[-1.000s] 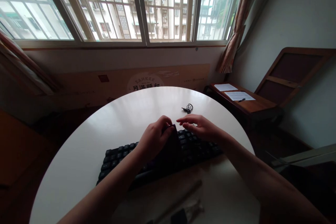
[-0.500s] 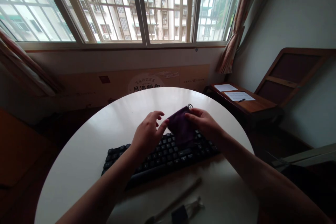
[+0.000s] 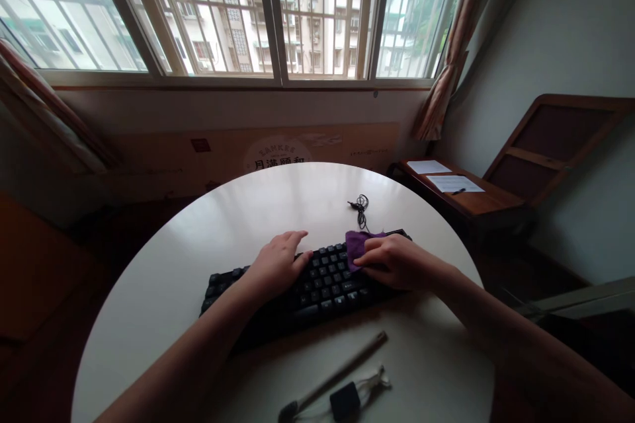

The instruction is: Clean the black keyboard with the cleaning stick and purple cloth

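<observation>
1. Round white table [image 3: 238,211], window behind it.
2. Black keyboard [image 3: 325,285] lies mid-table, long axis left to right, skewed: the right end sits farther from the person and the left end nearer. Keys face up.
3. Left hand [image 3: 278,263] is spread flat, palm down, on the keyboard's middle keys, gripping nothing.
4. Right hand [image 3: 394,263] has fingers curled down on a purple cloth, pressing it to the keyboard's right part.
5. Purple cloth [image 3: 358,242] is bunched, on the far right keys, partly under the right hand's fingers.
6. Thin stick [image 3: 342,370] lies near the table's front edge, slanting up to the right.
7. Coiled black cable [image 3: 361,205] lies just beyond the keyboard's right end.
8. Small black item [image 3: 344,400] sits beside the stick.
</observation>
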